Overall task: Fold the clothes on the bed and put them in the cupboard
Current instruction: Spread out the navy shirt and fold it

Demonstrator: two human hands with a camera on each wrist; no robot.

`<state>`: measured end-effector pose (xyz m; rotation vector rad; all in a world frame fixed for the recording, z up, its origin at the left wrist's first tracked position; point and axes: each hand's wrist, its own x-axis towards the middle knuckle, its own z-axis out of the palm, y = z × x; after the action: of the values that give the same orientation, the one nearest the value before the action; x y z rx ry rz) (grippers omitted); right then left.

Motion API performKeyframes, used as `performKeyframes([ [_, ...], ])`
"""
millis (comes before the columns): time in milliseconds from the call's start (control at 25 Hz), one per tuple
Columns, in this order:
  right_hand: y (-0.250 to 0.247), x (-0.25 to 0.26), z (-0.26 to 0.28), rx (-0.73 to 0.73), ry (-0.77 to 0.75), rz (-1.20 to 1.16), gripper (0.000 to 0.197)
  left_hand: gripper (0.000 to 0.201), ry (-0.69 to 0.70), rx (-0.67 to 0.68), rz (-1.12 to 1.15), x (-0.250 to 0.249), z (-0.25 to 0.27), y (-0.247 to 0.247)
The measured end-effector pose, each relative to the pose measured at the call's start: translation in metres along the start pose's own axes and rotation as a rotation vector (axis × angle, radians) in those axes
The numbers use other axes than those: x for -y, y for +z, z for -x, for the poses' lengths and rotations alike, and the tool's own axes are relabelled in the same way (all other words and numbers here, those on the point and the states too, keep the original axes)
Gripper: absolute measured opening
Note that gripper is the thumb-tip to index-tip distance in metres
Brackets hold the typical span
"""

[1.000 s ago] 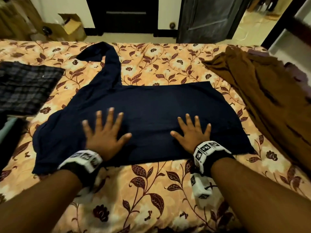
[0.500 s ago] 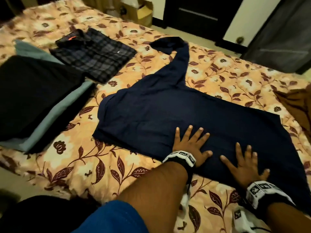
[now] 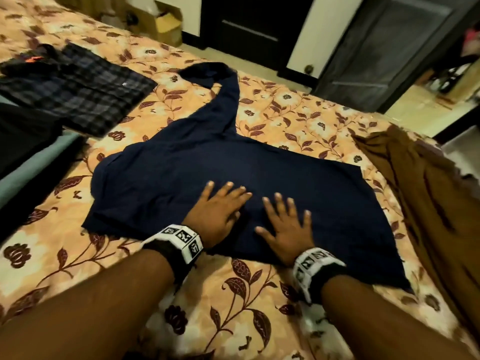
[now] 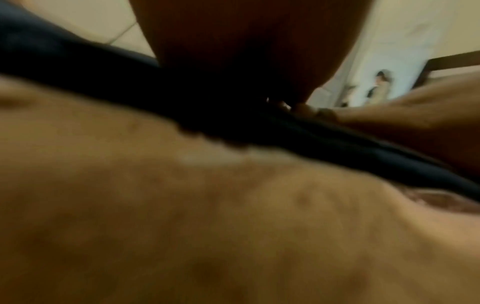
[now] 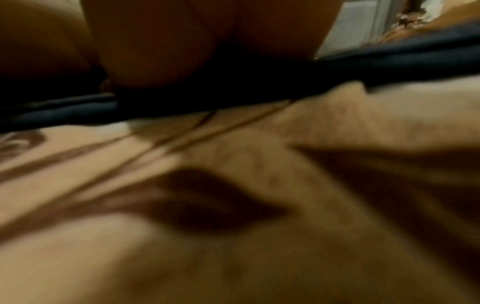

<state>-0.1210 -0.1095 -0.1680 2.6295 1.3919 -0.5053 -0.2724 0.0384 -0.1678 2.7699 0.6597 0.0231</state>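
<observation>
Two hands lie flat on a navy garment [image 3: 259, 178] spread across the bed [image 3: 298, 118]. The left hand [image 3: 218, 209] presses palm down near the garment's near edge, fingers straight and slightly spread, holding nothing. The right hand [image 3: 288, 229] lies just beside it, apart from it, also palm down with fingers straight and splayed, gripping nothing. Each wrist carries a white band with black square markers.

The navy garment lies mostly smooth in the middle of the bed, with one long sleeve [image 3: 223, 100] stretched away toward the far edge, its end bent over to the left. The bed has a peach cover printed with dark red leaves and pale flowers.

To the left, well apart from the navy garment, a dark checked shirt [image 3: 85, 100] lies flat on the cover. Nearer the left edge, a black folded piece [image 3: 23, 136] rests on a grey-green one [image 3: 33, 165]. On the right, a brown garment [image 3: 431, 203] lies rumpled in long creases along the side of the bed, near the navy garment's right edge.

Beyond the bed stand a dark door [image 3: 254, 32], a cardboard box [image 3: 166, 27] on the floor and a grey door [image 3: 389, 48].

Both wrist views are blurred; each shows the heel of a hand on a dark blue strip of cloth over the peach cover.
</observation>
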Motion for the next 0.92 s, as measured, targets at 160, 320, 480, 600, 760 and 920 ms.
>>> performKeyframes([
  [160, 0.014, 0.018, -0.014, 0.052, -0.091, -0.054, 0.076, 0.057, -0.153, 0.148, 0.06, -0.02, -0.029, 0.021],
  [320, 0.009, -0.15, 0.027, 0.038, 0.198, 0.044, 0.096, 0.065, -0.21, 0.195, 0.017, -0.012, -0.026, 0.034],
  [480, 0.006, -0.247, 0.062, 0.137, 0.347, 0.072, 0.093, 0.065, -0.226, 0.212, 0.051, -0.019, -0.033, 0.035],
  [600, 0.01, -0.236, 0.065, 0.071, 0.353, 0.086, 0.083, 0.064, -0.317, 0.118, 0.039, -0.017, -0.014, 0.024],
  [760, 0.0, -0.199, 0.105, -0.098, 0.364, 0.329, 0.054, 0.04, -0.425, -0.161, 0.203, 0.017, 0.06, -0.007],
  [920, 0.021, -0.173, 0.113, 0.012, 0.294, 0.248, 0.07, 0.045, -0.633, -0.15, 0.076, 0.06, 0.121, -0.016],
])
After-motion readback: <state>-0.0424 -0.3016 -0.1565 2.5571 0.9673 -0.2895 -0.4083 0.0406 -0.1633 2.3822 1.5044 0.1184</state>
